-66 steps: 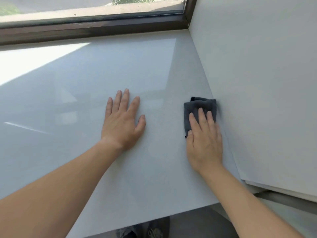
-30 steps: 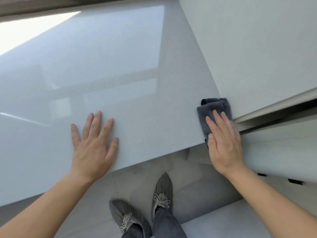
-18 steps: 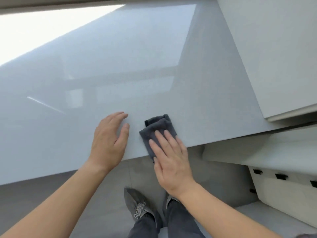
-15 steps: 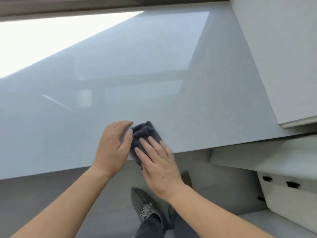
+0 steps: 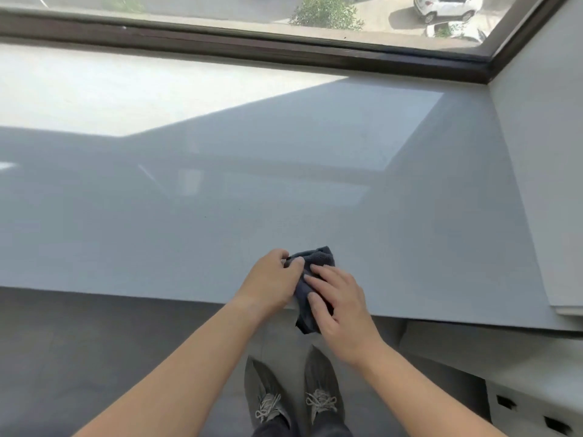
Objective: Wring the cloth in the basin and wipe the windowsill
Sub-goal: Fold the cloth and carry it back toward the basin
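No readable text, label or number appears anywhere.

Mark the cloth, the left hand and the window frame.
cloth (image 5: pixel 317 257), head view, bunched top fold past the fingers
left hand (image 5: pixel 270 283), head view, back of the hand
window frame (image 5: pixel 284 49), head view, dark bottom rail

- I saw my left hand (image 5: pixel 271 279) gripping the dark cloth (image 5: pixel 317 258) at lower centre.
- My right hand (image 5: pixel 339 305) pressed it flat at the front edge of the windowsill (image 5: pixel 220 231).
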### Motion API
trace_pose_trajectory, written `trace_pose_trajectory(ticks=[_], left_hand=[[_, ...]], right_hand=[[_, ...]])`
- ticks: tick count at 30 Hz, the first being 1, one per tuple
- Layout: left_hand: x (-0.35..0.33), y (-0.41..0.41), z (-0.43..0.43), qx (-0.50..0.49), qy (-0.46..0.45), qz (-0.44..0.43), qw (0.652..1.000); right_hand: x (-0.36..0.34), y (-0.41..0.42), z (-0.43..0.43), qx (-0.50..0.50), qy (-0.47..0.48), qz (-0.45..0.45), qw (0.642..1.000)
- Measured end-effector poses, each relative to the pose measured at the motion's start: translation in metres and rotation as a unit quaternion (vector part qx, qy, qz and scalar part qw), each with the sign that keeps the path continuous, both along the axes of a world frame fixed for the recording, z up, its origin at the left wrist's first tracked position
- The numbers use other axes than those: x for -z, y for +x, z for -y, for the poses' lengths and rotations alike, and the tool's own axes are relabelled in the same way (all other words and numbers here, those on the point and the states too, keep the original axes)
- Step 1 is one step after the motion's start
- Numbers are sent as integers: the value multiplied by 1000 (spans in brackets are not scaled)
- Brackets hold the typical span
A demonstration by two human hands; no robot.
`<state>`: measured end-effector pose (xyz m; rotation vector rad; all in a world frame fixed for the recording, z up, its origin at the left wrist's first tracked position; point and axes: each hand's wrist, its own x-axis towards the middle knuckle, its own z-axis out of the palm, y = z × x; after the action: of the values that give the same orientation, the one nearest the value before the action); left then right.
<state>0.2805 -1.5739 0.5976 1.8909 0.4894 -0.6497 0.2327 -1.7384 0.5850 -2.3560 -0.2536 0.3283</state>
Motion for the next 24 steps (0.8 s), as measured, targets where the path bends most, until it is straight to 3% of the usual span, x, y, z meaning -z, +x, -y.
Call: trace_pose_trajectory(ticks=[3,6,8,12,16,19,22,24], left_hand=[[2,3,0,35,56,18,998],[3,5,-2,95,88,61,990],[4,5,-1,131,122,97,979],[0,7,6,160,170,116,965],[-22,1,4,88,31,122,988],[-52,-14,-7,-8,-88,92,992],[-84,-31,-27,-134,-170,77,973],[-104,-45,-44,-244,-239,71,937]], right_hand=[[5,-7,9,-58,20,-27,998],[3,-8,24,60,103,-11,993],[3,-8,32,108,51,20,993],[0,-5,29,108,0,-32,994],[-19,12,28,138,101,-181,969],[-45,26,30,72,162,-244,953],[-76,39,19,28,193,-268,943],[-97,46,2,14,244,-309,919]])
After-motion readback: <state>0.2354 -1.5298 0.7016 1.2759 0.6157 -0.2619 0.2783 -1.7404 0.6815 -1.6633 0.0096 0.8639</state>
